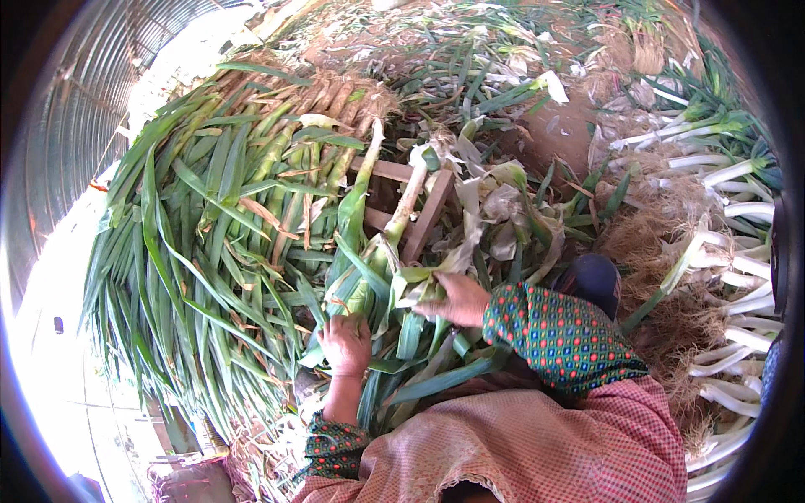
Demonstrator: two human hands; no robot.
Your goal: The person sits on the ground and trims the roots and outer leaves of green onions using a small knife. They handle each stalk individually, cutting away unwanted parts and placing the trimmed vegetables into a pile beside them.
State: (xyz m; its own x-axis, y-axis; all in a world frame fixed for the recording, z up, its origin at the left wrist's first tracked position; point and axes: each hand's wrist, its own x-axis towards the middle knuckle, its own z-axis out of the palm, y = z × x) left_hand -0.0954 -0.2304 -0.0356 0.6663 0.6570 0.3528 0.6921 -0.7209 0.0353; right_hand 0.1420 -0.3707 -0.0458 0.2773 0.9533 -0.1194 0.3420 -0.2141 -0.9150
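Note:
In the lower middle of the head view, my left hand (347, 344) is closed around the green leaves of a large leek-like stalk (371, 276), whose rooted pale end points up over a wooden frame (426, 217). To its right, my right hand (458, 300) pinches a pale, loose outer leaf (415, 276) close to the same stalk. Another stalk (365, 170) lies just left of it, roots upward. Long green leaves hang towards my lap and partly hide the fingers of both hands.
A big pile of untrimmed stalks (220, 207) fills the left side. White cleaned stalks (748, 207) with bushy roots line the right edge. Peeled leaf scraps (503, 195) lie beyond my right hand and over the soil (556, 135). My knee (591, 283) is beside my right sleeve.

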